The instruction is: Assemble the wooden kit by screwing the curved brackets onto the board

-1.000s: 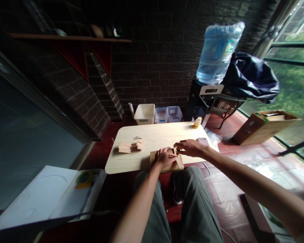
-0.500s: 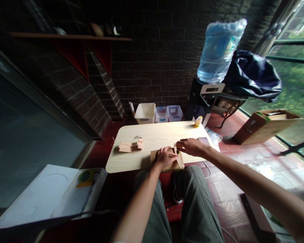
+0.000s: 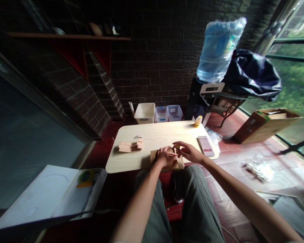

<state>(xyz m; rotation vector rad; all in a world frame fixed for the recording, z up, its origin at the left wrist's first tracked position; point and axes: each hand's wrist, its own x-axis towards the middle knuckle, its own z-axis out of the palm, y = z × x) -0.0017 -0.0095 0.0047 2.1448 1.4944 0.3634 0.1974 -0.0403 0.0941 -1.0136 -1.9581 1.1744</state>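
A wooden piece (image 3: 176,166) lies at the front edge of the pale table (image 3: 131,165). My left hand (image 3: 164,156) rests on this piece, its fingers reaching toward the right end. Close beside it, my right hand (image 3: 188,151) has its fingers around a small yellow and black tool (image 3: 177,147) that stands over the wood. The tool's lower end is hidden by my fingers. Several loose light wooden parts (image 3: 126,146) lie on the table's left side, with small dark bits (image 3: 136,137) just behind them.
A phone (image 3: 205,145) lies at the table's right edge; a yellow-based bottle (image 3: 198,121) stands at the back right corner. Behind the table are a cream bin (image 3: 145,112) and two clear bins. A water dispenser (image 3: 205,98) and a cardboard box (image 3: 264,125) stand to the right.
My right hand has turned and its forearm has moved down and toward me, uncovering the phone. My left hand has barely moved on the wood.
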